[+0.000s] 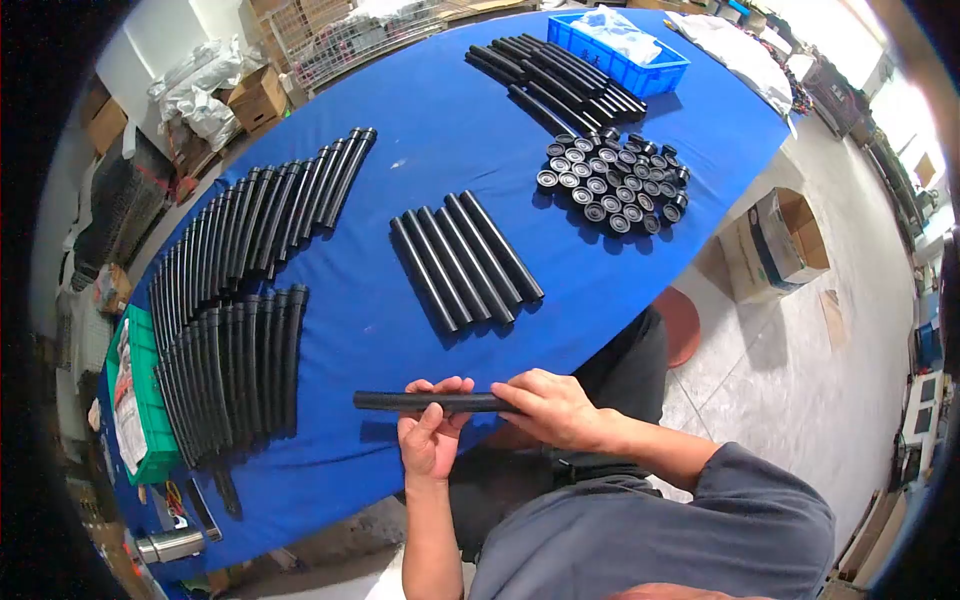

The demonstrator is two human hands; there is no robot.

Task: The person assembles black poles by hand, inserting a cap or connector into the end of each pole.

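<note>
A black tube (385,401) lies level across both my hands, just over the near edge of the blue cloth. My left hand (432,430) is closed around its middle, thumb on the near side and fingertips on the far side. At the tube's right end, my right hand (548,408) wraps its fingers over it and hides that end. Beyond my hands, several loose black tubes (465,260) lie side by side on the cloth. A cluster of round black caps (615,180) sits farther off to the right.
Rows of capped black tubes (255,225) cover the table's left side, beside a green crate (150,400). More tubes (560,75) and a blue crate (665,75) holding a plastic bag are at the far end. A cardboard box (755,250) stands on the floor at right.
</note>
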